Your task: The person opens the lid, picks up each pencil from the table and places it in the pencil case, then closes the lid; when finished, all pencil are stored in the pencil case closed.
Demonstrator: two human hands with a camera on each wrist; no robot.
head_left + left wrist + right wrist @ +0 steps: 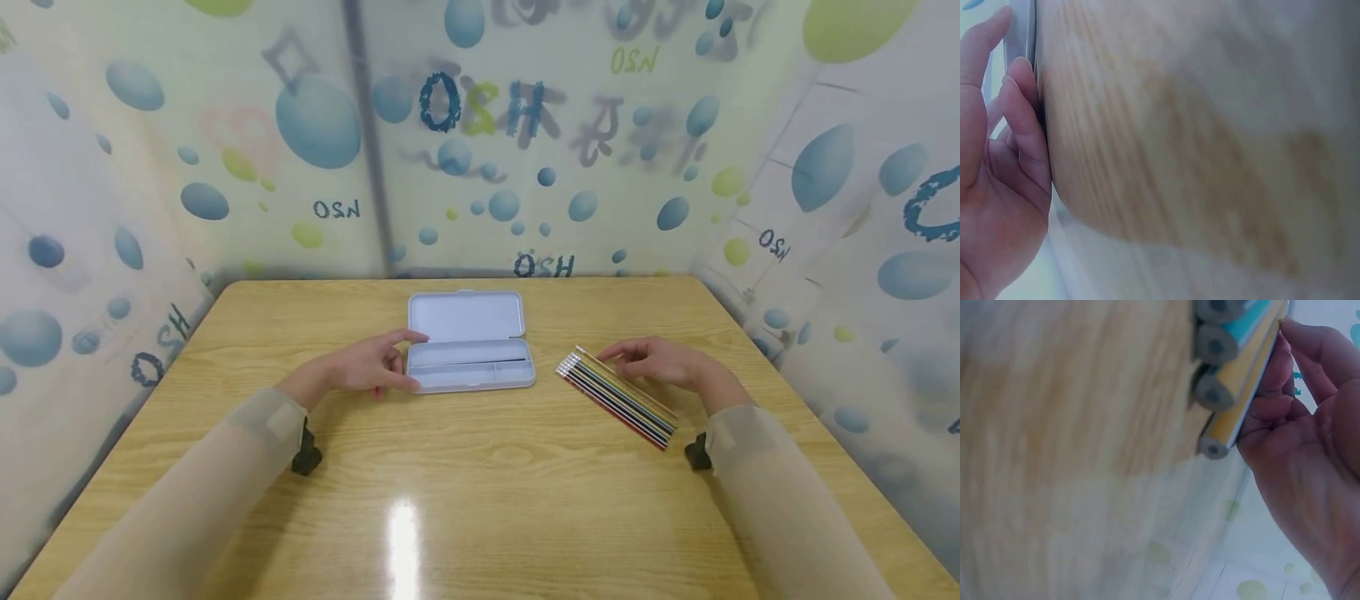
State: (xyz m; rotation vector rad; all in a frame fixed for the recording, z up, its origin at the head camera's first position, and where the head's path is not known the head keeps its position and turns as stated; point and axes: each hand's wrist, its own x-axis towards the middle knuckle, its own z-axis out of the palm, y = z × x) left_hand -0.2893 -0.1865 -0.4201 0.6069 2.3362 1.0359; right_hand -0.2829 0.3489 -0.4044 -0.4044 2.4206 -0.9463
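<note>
An open light-blue pencil case [471, 377] lies on the table, its lid [465, 315] laid back. My left hand [367, 364] touches its left end, index finger by the hinge and thumb at the front corner; the other fingers are bent. A slanting row of pencils [615, 400], red, black, blue and yellow, lies right of the case, silvery ends towards it. My right hand [660, 362] is at the row's far side, thumb and fingers on the outermost yellow pencil [1229, 422]. That pencil stands slightly apart from the others; part of the grip is hidden.
The wooden table [480, 492] runs back to a patterned wall covering [480, 208], which also closes both sides. Inside the case a divider separates compartments, with a thin dark line along it. Light glares on the table's near part.
</note>
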